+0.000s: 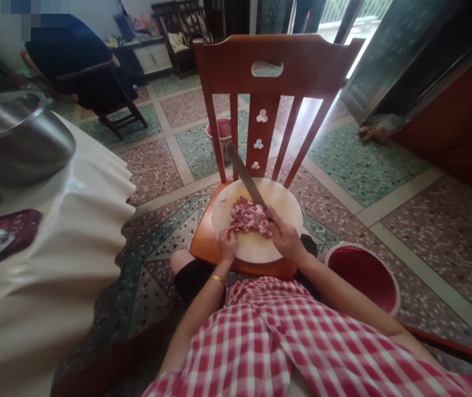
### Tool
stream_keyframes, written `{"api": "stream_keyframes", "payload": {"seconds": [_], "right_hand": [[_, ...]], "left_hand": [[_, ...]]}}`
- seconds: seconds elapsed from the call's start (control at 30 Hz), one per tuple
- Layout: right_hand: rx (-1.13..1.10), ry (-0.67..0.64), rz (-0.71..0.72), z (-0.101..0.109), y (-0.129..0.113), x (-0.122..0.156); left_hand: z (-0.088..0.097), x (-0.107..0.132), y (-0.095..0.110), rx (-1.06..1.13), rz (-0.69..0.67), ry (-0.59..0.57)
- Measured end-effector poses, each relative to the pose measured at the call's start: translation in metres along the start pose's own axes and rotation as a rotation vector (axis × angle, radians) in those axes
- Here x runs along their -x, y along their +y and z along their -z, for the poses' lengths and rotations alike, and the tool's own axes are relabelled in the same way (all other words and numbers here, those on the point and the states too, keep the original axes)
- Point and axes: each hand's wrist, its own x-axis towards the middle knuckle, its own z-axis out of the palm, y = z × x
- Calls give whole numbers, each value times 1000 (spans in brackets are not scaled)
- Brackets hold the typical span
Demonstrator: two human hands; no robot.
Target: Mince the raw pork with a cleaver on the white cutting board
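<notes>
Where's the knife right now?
In the head view, the knife is near the middle, held in the right hand and slanting up-left past the chopped meat on the round board.

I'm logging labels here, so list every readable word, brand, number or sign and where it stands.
No text can be read.
Dark red item at left: pale marks, too blurred to read.
Bucket behind the chair: dark marks, too small.
Knife and round board: no lettering visible.
</notes>
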Motion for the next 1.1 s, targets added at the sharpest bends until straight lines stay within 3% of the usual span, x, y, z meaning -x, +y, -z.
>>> {"api": "stream_keyframes", "payload": {"seconds": [0.1, 0.2, 0.3, 0.4, 0.47, 0.63, 0.73, 0.83, 1.0, 1.1], "right_hand": [[67, -162, -117, -17, 15, 5], [59, -276, -232, -26, 34, 13], [-167, -201, -250, -17, 38, 20], [-486, -131, -413, -1, 34, 35], [-681, -85, -545, 7, 35, 50], [-899, 76, -796, 13, 55, 102], [-917, 158, -865, 4, 67, 126], [-918, 198, -896, -13, 71, 128], [-949, 92, -869, -41, 70, 83], [-762, 32, -734, -45, 70, 49]], "left_hand": [[3, -1, 0, 19, 41, 6], [9, -20, -1, 18, 70, 16], [13, -64, 0, -88, -1, -6], [10, -115, -1, -242, -118, -111], [3, -142, -3, -323, -111, -185], [-13, -171, -10, -438, -62, -313], [-16, -174, -6, -465, 31, -361], [-18, -168, 11, -393, 69, -372], [-19, -121, 44, -235, -239, -532], [-13, -85, 48, -212, -394, -509]]}}
